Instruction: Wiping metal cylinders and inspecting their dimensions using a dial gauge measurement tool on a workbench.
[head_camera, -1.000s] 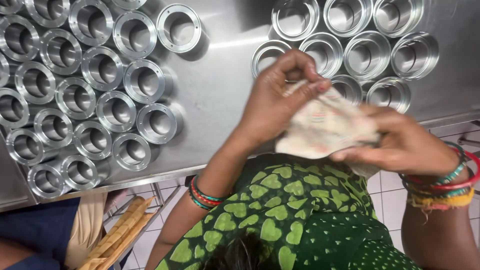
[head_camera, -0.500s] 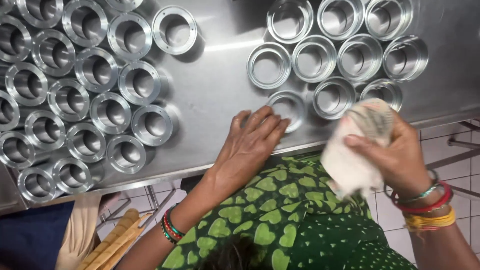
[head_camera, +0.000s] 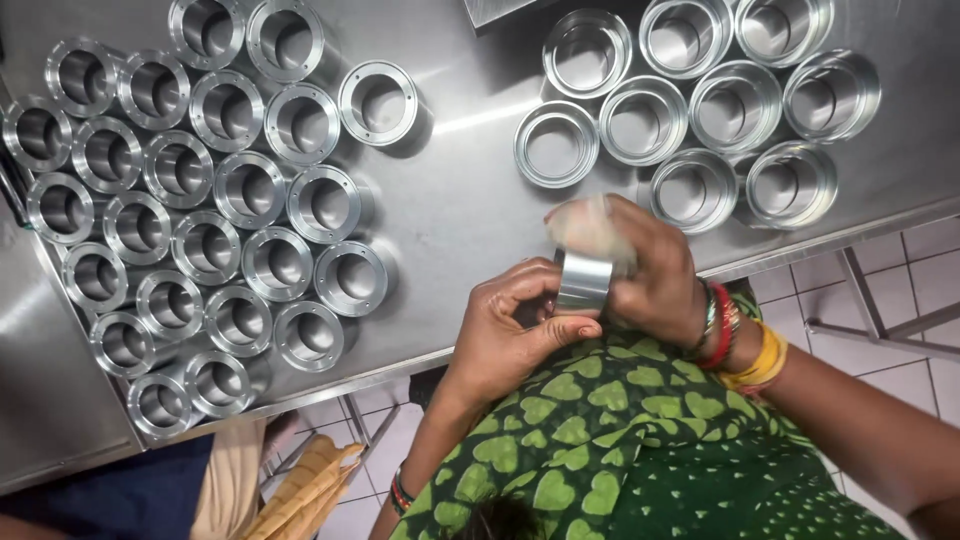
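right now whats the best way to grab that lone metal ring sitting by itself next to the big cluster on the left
Take the lone metal ring by its outer wall, coming straight down from above. It stands upright with its open end up, and bare table lies on its right and lower sides, so fingers fit there. Other rings crowd its left.

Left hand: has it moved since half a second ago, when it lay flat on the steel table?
Yes. The left hand has lifted off the steel table and pulled back past its near edge toward the body, now gripping a metal ring that the right hand presses a cloth onto.
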